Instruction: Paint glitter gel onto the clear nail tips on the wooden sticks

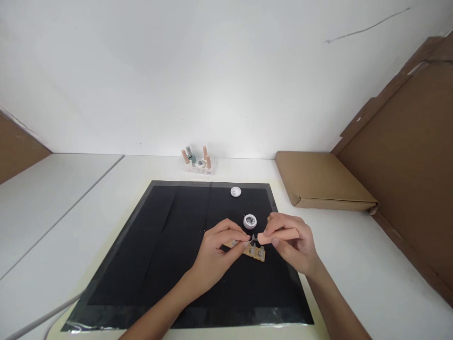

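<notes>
My right hand [292,238] is closed around the long peach cap of a nail polish brush [279,235], whose bristle end points left. Its tip meets the fingertips of my left hand [222,245], which pinch what looks like a small false nail, mostly hidden by the fingers. Under both hands lies a tan strip [260,255] carrying several pale false nails; my left fingers cover part of it. Just beyond the hands stands an open white round jar [250,222] with silvery bits inside. Its white lid [235,191] lies farther back.
A black mat [141,264] covers the table's middle. At the back, a clear tray [198,171] holds several nail polish bottles. On the right, a flat brown cardboard box [325,182] lies near a cardboard side wall [414,141]. A white wall [226,85] closes off the back.
</notes>
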`<state>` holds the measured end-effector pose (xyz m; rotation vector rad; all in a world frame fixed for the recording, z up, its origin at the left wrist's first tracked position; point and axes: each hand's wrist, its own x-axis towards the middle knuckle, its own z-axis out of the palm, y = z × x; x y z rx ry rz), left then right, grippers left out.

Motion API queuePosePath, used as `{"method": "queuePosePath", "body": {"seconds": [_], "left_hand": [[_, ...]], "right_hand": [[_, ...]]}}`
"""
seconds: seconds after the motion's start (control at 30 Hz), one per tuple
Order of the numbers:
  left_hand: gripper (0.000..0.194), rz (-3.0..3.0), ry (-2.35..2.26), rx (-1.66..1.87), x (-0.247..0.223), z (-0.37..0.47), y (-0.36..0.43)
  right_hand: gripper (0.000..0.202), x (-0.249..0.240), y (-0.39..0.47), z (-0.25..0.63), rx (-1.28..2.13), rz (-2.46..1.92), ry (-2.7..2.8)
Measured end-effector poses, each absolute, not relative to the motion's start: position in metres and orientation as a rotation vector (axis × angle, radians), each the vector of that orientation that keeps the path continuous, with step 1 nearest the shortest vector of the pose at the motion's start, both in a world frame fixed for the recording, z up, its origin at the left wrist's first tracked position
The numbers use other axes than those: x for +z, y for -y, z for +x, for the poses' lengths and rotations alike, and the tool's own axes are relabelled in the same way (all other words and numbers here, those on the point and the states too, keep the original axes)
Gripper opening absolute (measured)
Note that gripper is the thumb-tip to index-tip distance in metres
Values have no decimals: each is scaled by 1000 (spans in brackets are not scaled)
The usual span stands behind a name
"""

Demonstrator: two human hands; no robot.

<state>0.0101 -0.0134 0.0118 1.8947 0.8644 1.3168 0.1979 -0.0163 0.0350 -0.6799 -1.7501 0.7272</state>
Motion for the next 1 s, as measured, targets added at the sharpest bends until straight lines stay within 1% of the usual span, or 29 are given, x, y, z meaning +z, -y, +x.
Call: {"method": "queuePosePath", "body": {"seconds": [0.17,0.27,0.43,0.57,0.73,0.83,1.0], "left_hand": [[11,1891,-861,1321,10,10,14],[11,1889,-867,1331,10,9,14],[13,1880,-864,1326,11,9,13],[11,1866,-862,1318,10,10,14],[9,1754,-868,1291,7,8,14],[6,1652,-868,1277,5,7,12],[10,1519,-841,1242,5,7,8]], "right_hand": [[12,35,17,199,656,-801,1666],[11,35,17,199,689,-759,1635],[13,34,17,200,772,-657,1736],[15,33,17,198,723,-776,1713],[12,33,17,197,646,-879,1540],[10,32,17,198,717,-801,1548],[11,34,18,196,866,-666,1676]]}}
